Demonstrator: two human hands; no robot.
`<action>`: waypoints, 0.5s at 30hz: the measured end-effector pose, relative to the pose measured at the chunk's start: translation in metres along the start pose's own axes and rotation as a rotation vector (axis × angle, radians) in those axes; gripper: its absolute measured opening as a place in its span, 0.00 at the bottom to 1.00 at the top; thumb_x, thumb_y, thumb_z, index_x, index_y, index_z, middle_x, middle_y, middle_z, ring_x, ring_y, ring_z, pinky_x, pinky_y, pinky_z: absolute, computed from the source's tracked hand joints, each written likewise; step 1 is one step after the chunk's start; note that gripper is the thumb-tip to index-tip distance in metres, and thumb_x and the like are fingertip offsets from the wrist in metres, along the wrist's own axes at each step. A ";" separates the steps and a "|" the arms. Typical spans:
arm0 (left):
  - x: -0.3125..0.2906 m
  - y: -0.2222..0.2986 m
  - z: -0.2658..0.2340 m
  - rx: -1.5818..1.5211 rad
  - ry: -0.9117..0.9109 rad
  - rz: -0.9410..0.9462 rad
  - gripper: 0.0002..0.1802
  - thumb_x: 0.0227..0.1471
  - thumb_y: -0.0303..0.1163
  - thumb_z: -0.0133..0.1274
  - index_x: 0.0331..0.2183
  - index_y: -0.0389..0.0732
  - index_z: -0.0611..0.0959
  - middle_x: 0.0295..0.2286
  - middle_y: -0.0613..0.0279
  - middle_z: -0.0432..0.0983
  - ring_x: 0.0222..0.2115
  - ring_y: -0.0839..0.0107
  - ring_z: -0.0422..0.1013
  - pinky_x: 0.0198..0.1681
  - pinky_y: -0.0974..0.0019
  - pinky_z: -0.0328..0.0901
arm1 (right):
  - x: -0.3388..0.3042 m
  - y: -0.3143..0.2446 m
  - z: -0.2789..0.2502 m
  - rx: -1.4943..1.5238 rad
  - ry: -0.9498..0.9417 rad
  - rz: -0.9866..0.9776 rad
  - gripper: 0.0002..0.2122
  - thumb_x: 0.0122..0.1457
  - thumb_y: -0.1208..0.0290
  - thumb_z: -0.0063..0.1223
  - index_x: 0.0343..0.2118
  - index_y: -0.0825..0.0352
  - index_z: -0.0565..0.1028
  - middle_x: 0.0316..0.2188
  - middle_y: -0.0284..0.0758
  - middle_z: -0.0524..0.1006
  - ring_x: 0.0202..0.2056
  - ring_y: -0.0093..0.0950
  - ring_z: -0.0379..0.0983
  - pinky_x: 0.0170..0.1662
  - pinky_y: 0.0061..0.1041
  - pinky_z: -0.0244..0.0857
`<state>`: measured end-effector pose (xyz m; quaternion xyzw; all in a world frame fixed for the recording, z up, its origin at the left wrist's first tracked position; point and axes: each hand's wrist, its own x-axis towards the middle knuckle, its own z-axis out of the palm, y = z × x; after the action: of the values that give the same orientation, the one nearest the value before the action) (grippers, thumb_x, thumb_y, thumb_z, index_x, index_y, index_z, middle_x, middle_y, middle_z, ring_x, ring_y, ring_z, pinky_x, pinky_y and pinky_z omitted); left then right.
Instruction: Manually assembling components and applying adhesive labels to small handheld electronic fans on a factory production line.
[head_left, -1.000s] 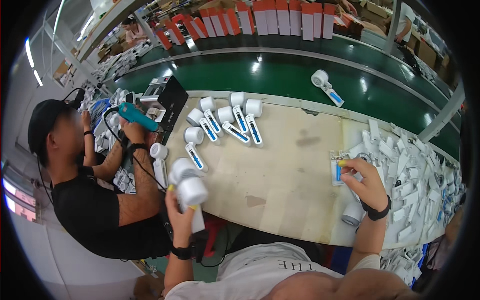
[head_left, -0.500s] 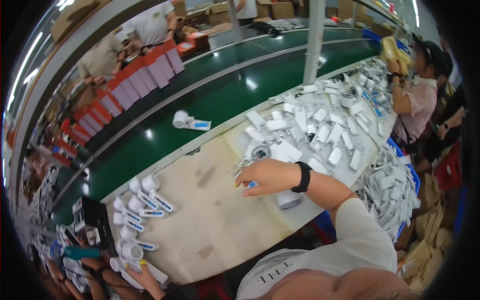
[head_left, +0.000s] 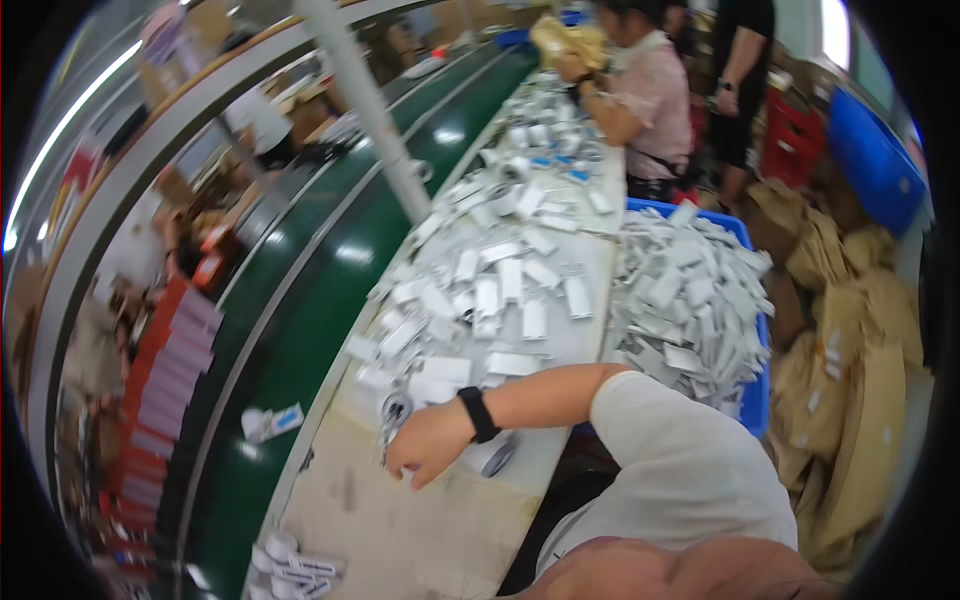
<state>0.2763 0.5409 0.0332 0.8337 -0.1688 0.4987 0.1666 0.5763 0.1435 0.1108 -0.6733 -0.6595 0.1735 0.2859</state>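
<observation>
Pale flat workbench (head_left: 400, 540): beneath right hand (head_left: 430, 445).
Grip: cannot be determined.
White plastic parts (head_left: 487, 295): hand's twelve o'clock, scattered.

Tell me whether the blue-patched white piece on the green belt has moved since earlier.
No, not visibly: the white piece still lies opposite the dark mark on the table edge.

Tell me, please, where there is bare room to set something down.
Bare room lies on the tan tabletop between the right hand and white round-headed devices, lower left, and on the green conveyor belt between the white-and-blue device and the pale post. Loose white plastic parts crowd the tabletop beyond the hand.
</observation>
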 end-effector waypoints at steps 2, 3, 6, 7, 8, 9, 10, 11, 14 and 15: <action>0.024 -0.021 0.027 0.005 -0.027 -0.033 0.26 0.44 0.42 0.51 0.34 0.25 0.75 0.30 0.38 0.72 0.30 0.52 0.68 0.36 0.55 0.62 | -0.010 -0.005 -0.005 -0.023 0.025 0.046 0.15 0.47 0.60 0.51 0.34 0.64 0.75 0.25 0.35 0.76 0.31 0.34 0.72 0.33 0.32 0.64; 0.032 -0.027 0.037 0.020 -0.039 -0.058 0.25 0.44 0.42 0.52 0.34 0.25 0.75 0.30 0.38 0.72 0.30 0.52 0.68 0.36 0.55 0.62 | -0.014 -0.008 -0.007 -0.030 0.006 0.053 0.15 0.46 0.60 0.51 0.34 0.65 0.75 0.25 0.35 0.76 0.30 0.34 0.72 0.33 0.32 0.64; 0.041 -0.031 0.056 0.097 -0.068 -0.167 0.25 0.44 0.42 0.52 0.33 0.25 0.75 0.30 0.39 0.72 0.29 0.53 0.68 0.36 0.56 0.62 | -0.021 -0.014 -0.011 -0.052 0.001 0.080 0.16 0.47 0.60 0.51 0.36 0.65 0.74 0.24 0.33 0.75 0.30 0.33 0.72 0.33 0.31 0.64; 0.041 -0.030 0.059 0.130 -0.077 -0.210 0.25 0.44 0.42 0.52 0.33 0.25 0.75 0.30 0.39 0.72 0.29 0.53 0.68 0.36 0.56 0.62 | -0.022 -0.015 -0.011 -0.065 -0.024 0.080 0.16 0.48 0.61 0.51 0.37 0.65 0.73 0.24 0.31 0.74 0.30 0.32 0.71 0.32 0.31 0.63; 0.041 -0.028 0.061 0.165 -0.086 -0.256 0.25 0.44 0.41 0.52 0.33 0.26 0.75 0.29 0.39 0.72 0.29 0.53 0.68 0.36 0.56 0.62 | -0.023 -0.015 -0.011 -0.067 -0.025 0.084 0.16 0.48 0.61 0.51 0.37 0.65 0.73 0.24 0.31 0.74 0.30 0.32 0.71 0.32 0.31 0.63; 0.040 -0.026 0.062 0.202 -0.095 -0.302 0.24 0.44 0.41 0.52 0.33 0.26 0.75 0.29 0.39 0.72 0.29 0.53 0.68 0.36 0.56 0.62 | -0.024 -0.016 -0.011 -0.066 -0.025 0.093 0.16 0.48 0.61 0.51 0.37 0.65 0.73 0.24 0.32 0.74 0.30 0.32 0.71 0.32 0.31 0.63; 0.039 -0.025 0.061 0.240 -0.106 -0.347 0.24 0.44 0.41 0.52 0.33 0.26 0.75 0.29 0.40 0.72 0.29 0.53 0.68 0.36 0.56 0.62 | -0.023 -0.017 -0.011 -0.064 -0.023 0.098 0.16 0.48 0.61 0.51 0.37 0.65 0.73 0.24 0.32 0.74 0.29 0.32 0.71 0.32 0.31 0.63; 0.040 -0.021 0.061 0.278 -0.117 -0.392 0.24 0.44 0.41 0.52 0.33 0.26 0.75 0.29 0.40 0.72 0.29 0.53 0.68 0.36 0.56 0.62 | -0.024 -0.017 -0.011 -0.065 -0.023 0.100 0.16 0.48 0.61 0.51 0.37 0.65 0.73 0.24 0.32 0.74 0.29 0.32 0.71 0.32 0.31 0.63; 0.042 -0.009 0.056 0.397 -0.152 -0.523 0.24 0.44 0.41 0.52 0.33 0.26 0.75 0.29 0.40 0.72 0.29 0.53 0.68 0.36 0.56 0.62 | -0.027 -0.014 -0.012 -0.026 -0.002 0.097 0.16 0.46 0.59 0.52 0.34 0.65 0.75 0.25 0.36 0.76 0.31 0.34 0.72 0.33 0.31 0.64; 0.043 -0.003 0.053 0.439 -0.165 -0.567 0.23 0.44 0.40 0.52 0.32 0.26 0.75 0.29 0.40 0.72 0.29 0.53 0.68 0.36 0.56 0.62 | -0.029 -0.013 -0.012 -0.043 -0.003 0.098 0.16 0.46 0.59 0.52 0.34 0.65 0.75 0.26 0.36 0.76 0.31 0.34 0.72 0.33 0.31 0.64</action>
<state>0.3379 0.5154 0.0478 0.9006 0.1672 0.3882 0.1015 0.5715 0.1125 0.1242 -0.7105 -0.6297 0.1740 0.2615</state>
